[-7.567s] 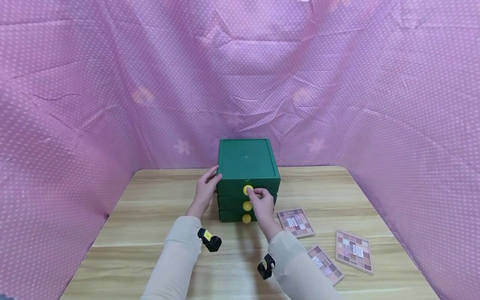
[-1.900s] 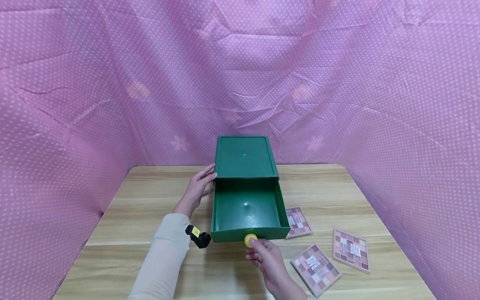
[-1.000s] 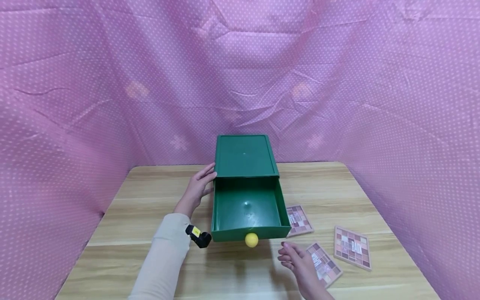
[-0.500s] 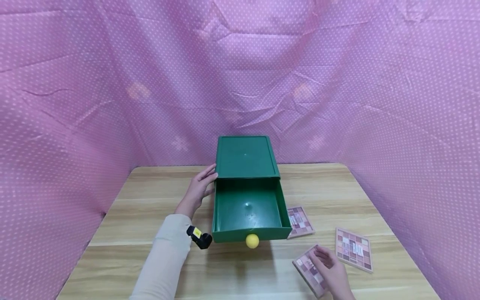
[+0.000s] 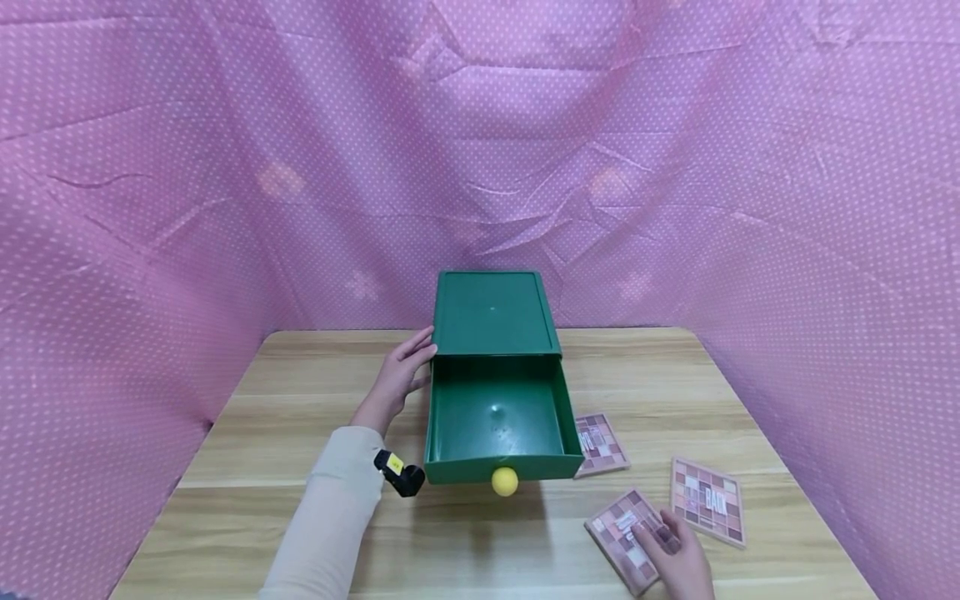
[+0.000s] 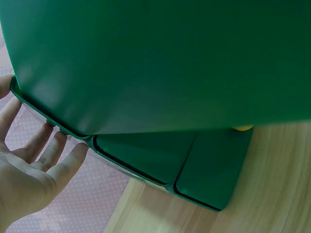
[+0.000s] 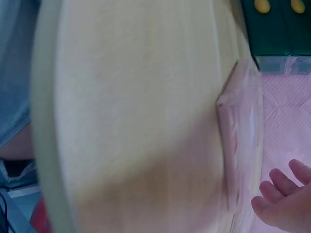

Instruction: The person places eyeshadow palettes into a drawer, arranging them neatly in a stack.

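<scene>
Left hand (image 5: 390, 381), relaxed, braced against side of green cabinet (image 5: 495, 317). Right hand (image 5: 686, 564), uncurled, over nearest makeup palette (image 5: 618, 536), contact unclear; palette flat on tabletop (image 5: 300, 417) near pulled-out drawer (image 5: 461, 472). Risk: thin edge may skid, not lift. Unbraced, drawer's overhang might tip cabinet.

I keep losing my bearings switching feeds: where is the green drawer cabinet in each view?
Head: the green drawer cabinet sits centrally, top drawer pulled out.
Left wrist: it fills the upper picture, reaching down to the lower middle.
Right wrist: only part shows, in the top right corner.
Shared landmark: the wooden table, visible in all three.
</scene>
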`<state>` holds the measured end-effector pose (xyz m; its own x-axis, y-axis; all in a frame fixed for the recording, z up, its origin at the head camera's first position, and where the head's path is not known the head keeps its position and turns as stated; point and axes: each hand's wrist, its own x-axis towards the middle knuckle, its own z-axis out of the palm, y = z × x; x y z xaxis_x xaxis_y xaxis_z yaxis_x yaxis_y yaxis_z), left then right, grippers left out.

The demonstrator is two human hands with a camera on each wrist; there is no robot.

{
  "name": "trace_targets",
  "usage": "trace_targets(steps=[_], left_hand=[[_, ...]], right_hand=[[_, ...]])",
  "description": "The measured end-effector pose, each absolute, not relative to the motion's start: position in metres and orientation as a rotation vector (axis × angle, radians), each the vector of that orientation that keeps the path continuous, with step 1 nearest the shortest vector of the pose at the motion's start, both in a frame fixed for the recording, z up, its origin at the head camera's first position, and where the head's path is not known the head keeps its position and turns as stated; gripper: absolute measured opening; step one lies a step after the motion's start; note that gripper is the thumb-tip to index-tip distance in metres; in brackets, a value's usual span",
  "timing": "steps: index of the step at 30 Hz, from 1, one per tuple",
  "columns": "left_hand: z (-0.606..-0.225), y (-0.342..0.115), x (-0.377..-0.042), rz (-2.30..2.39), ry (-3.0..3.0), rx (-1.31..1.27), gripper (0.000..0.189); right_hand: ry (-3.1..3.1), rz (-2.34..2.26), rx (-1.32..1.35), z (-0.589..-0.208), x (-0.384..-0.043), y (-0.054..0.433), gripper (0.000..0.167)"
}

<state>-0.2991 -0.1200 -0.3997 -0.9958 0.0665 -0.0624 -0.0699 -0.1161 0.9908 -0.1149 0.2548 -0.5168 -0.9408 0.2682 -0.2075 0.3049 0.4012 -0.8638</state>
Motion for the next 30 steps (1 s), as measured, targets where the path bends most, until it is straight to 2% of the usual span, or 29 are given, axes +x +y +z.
trace_targets(steps=[6, 10, 14, 18, 24, 30], left_hand=[[-0.400, -0.121, -0.300, 2.270, 2.033, -0.016, 0.045], [-0.400, -0.120, -0.300, 2.273, 2.026, -0.026, 0.046], [-0.401, -0.120, -0.300, 2.282, 2.018, -0.032, 0.046], [-0.401, -0.119, -0.300, 2.282, 2.016, -0.022, 0.046], [-0.402, -0.119, -0.299, 2.288, 2.026, -0.016, 0.046], [-0.403, -0.119, -0.299, 2.291, 2.024, -0.014, 0.046]], right_hand=[[2.648, -1.581, 0.483, -0.535, -0.113, 0.265, 0.084], [2.812, -1.412, 0.438, -0.571, -0.120, 0.280, 0.085], [2.854, -1.295, 0.479, -0.597, -0.126, 0.292, 0.104], [2.832, -1.262, 0.528, -0.597, -0.125, 0.292, 0.119], [2.831, -1.183, 0.544, -0.576, -0.116, 0.284, 0.104], [2.812, -1.066, 0.508, -0.566, -0.105, 0.280, 0.113]])
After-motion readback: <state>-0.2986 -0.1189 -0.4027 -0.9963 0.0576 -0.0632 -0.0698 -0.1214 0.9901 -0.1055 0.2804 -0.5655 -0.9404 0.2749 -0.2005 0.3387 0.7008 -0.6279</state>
